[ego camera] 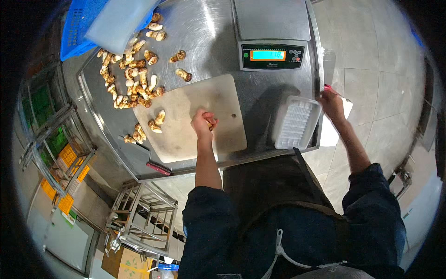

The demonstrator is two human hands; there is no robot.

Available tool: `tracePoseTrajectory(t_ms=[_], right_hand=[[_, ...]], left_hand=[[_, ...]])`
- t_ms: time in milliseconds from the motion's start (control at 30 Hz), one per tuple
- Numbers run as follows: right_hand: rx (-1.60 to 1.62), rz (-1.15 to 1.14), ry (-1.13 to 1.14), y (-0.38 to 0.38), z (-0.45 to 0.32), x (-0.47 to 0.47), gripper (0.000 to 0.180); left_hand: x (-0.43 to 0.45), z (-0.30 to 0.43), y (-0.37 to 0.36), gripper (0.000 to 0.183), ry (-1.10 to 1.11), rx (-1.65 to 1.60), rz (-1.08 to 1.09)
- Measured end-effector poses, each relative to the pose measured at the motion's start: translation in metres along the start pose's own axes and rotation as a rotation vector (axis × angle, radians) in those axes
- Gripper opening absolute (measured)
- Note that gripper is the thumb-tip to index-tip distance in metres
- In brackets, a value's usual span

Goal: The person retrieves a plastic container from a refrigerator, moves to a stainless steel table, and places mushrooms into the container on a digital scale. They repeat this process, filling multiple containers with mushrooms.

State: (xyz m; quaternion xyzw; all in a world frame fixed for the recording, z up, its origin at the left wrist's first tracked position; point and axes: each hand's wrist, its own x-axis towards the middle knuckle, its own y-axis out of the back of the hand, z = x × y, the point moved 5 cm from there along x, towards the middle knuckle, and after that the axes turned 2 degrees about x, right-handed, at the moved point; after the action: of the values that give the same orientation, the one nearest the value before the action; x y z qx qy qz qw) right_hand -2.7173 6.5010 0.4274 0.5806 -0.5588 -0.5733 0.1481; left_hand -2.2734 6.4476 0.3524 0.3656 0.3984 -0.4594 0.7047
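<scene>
My left hand point(205, 122) is closed around a mushroom point(209, 125), mostly hidden by the fingers, above a pale cutting board point(195, 94). My right hand point(332, 104) is past the right edge of the steel table point(195, 38), next to a red item point(329, 89); whether it grips that item is unclear. Between the hand and the board rests a white ribbed plastic tray point(296, 122). A few brown-and-white mushrooms point(156, 122) lie on the board's left side. Many more mushrooms point(136, 73) are spread over the table's left part.
A digital scale point(273, 55) with a lit display stands at the back right. A blue plastic basket point(75, 31) is at the back left, a translucent sheet point(120, 24) over it. Near the front left edge lies a red-handled knife point(158, 168). Metal racks point(146, 216) stand at lower left.
</scene>
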Motion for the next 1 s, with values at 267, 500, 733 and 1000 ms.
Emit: tracePoseTrajectory(t_ms=[267, 500, 733, 1000], right_hand=[[-0.158, 0.154, 0.260, -0.044, -0.024, -0.043, 0.030], [-0.185, -0.195, 0.005, -0.003, -0.074, -0.067, 0.018], [-0.218, -0.192, 0.012, 0.015, -0.160, -0.072, 0.018], [0.137, -0.280, -0.051, -0.038, -0.176, -0.042, 0.024]], left_hand=[[-0.001, -0.001, 0.002, 0.028, -0.005, 0.023, -0.083], [-0.157, -0.045, -0.105, 0.031, -0.575, 0.936, -0.596], [-0.220, -0.066, -0.118, 0.021, -0.556, 0.789, -1.095], [-0.180, -0.036, -0.079, 0.023, -0.655, 0.813, -0.675]])
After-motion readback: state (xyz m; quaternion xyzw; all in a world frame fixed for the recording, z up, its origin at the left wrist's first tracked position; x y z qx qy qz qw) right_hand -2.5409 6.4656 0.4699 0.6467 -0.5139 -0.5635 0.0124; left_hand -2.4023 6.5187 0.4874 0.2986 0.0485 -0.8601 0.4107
